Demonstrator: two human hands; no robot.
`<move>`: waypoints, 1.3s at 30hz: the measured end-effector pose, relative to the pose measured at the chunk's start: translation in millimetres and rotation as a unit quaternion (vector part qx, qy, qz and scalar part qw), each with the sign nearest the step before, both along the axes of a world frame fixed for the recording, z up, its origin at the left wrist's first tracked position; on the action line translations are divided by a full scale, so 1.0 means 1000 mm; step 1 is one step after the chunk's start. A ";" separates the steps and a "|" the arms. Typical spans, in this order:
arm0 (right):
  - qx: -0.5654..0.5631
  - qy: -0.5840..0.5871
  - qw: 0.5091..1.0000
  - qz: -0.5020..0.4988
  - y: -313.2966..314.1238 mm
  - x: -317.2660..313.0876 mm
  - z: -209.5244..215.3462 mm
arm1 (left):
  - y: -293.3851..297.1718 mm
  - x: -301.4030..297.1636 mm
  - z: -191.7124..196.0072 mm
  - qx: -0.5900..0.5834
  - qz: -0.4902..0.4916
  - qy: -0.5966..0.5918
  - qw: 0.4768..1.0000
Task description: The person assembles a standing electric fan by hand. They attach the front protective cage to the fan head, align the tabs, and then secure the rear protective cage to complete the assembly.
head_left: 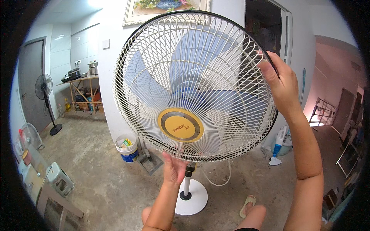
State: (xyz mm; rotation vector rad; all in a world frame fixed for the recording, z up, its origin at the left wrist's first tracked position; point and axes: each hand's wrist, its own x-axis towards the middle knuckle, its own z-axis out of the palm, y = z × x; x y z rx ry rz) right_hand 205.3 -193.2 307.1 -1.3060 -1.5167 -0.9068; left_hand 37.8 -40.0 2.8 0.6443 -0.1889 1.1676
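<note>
A standing fan fills the middle of the view, its pale wire grille (231,134) bearing a round yellow badge (180,125) in the centre. Through the wires show blue blades (200,50). My right hand (283,82) is closed on the grille's black rim at the upper right, thumb on the front wires. At the bottom edge my left hand (174,168) supports the grille, its thumb up and its other fingers partly hidden by the wires. Whether the grille is fastened to the fan head cannot be seen. Below stands the white round base (196,202) on its pole.
A white and blue bucket (127,148) and a dustpan (150,163) sit behind the fan to the left. A white cord (221,184) loops over the floor on the right. Further off are a black fan (45,90), a stool (59,179) and a wooden table (86,79) with pots.
</note>
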 end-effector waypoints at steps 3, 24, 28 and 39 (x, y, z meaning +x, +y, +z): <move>0.004 -0.007 1.000 -0.015 -0.002 -0.004 -0.002 | 0.003 -0.001 -0.005 0.004 -0.004 -0.005 1.000; 0.022 -0.039 0.998 0.036 -0.031 -0.006 -0.013 | -0.014 -0.001 0.000 0.035 -0.002 -0.031 0.999; 0.061 -0.083 0.992 0.075 -0.051 -0.016 -0.026 | -0.014 0.004 -0.010 0.027 -0.003 -0.041 0.999; -0.241 0.042 0.957 0.157 -0.090 0.008 -0.078 | -0.053 -0.021 -0.113 -0.096 -0.031 0.065 0.993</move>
